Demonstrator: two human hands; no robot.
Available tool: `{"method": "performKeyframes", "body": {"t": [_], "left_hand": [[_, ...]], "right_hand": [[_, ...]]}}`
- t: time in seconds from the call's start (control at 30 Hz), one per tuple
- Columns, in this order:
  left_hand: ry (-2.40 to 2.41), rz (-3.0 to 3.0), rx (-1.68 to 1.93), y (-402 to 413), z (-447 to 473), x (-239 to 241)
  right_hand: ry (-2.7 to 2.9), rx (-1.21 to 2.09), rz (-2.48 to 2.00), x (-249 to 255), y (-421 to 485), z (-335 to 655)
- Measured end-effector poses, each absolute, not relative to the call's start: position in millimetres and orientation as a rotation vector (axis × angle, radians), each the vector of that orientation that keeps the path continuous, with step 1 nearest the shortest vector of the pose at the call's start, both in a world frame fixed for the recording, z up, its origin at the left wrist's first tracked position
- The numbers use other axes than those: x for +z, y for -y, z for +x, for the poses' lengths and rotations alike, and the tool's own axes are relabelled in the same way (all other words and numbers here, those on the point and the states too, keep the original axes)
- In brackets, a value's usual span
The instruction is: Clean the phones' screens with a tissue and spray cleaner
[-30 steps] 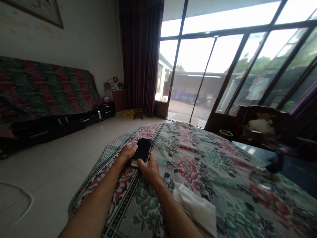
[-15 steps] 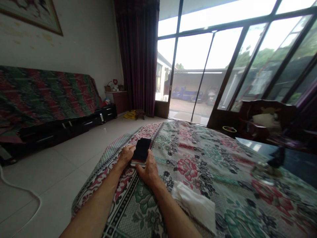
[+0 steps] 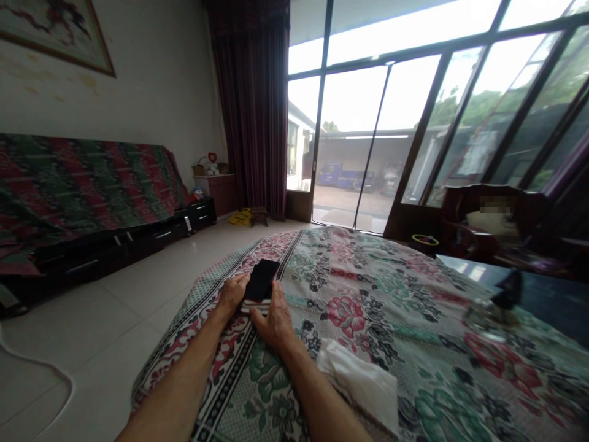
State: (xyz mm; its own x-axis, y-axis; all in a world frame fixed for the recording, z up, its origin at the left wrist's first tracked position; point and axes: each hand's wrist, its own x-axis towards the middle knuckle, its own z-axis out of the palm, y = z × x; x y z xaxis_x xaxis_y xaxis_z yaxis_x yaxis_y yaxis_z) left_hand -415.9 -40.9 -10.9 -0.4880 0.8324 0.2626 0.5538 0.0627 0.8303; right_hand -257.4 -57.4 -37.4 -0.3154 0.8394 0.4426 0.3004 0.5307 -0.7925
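A black phone (image 3: 261, 279) rests screen-up on a flowered cloth (image 3: 368, 319) that covers a wide flat surface in front of me. Under the phone lies something flat with a pale edge; I cannot tell what it is. My left hand (image 3: 232, 292) grips the phone's left side with curled fingers. My right hand (image 3: 275, 316) holds its near right corner, thumb against the bottom edge. Both forearms reach out from the bottom of the view.
A folded white cloth (image 3: 361, 380) lies by my right forearm. A covered sofa (image 3: 83, 184) lines the left wall. Tiled floor (image 3: 115, 307) spreads to the left. Glass doors (image 3: 368, 135) and a dark curtain (image 3: 251, 110) stand ahead. A wooden chair (image 3: 497, 227) and dark table (image 3: 529, 294) are at right.
Both hands and the phone have stayed almost in place. The view has tilted slightly, so the hands sit a little lower in the picture.
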Motion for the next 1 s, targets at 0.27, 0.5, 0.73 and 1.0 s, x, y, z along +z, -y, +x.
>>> {"method": "performKeyframes", "body": {"t": [0.27, 0.5, 0.73, 1.0], "left_hand": [[-2.258, 1.485, 1.358, 47, -406, -11], [-2.348, 1.508, 1.325, 49, -403, -9], [-2.312, 1.513, 1.402, 50, -404, -11], [-2.305, 1.426, 1.469, 55, -404, -7]], "right_hand": [[1.822, 0.735, -0.954, -40, 56, -259], [1.802, 0.67, -0.951, -40, 54, -260], [1.777, 0.642, -0.85, -46, 47, -260], [1.726, 0.6, -0.863, -40, 50, -260]]}}
